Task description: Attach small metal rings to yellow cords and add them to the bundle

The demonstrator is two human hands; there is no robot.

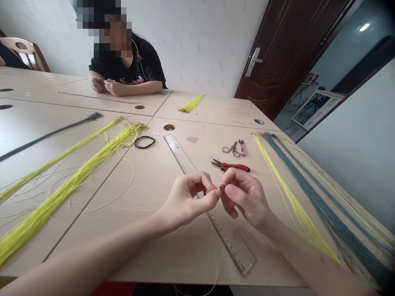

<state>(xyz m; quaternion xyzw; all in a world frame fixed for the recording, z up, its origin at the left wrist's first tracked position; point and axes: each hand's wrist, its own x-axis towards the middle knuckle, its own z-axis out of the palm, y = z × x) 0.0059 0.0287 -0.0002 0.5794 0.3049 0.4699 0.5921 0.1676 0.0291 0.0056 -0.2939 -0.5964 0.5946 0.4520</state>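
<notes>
My left hand [197,191] pinches a thin yellow cord [213,238] at its end, thumb against forefinger. From there the cord hangs down past the table's front edge. Close against it, my right hand [245,195] is closed with thumb and forefinger around a small gold ring [222,185] at the cord's tip; the fingers partly hide the ring. Both hands are above a clear plastic ruler [228,240] lying slanted on the table. Just beyond my right hand lie red-handled pliers [231,166].
Yellow cord bundles [77,181] and a dark grey bundle [46,137] stretch along the left. More yellow [284,187] and blue-grey [311,197] strands lie right. Scissors [231,149], pink snips [242,148] and a black band [144,142] rest ahead. A person [129,70] sits opposite.
</notes>
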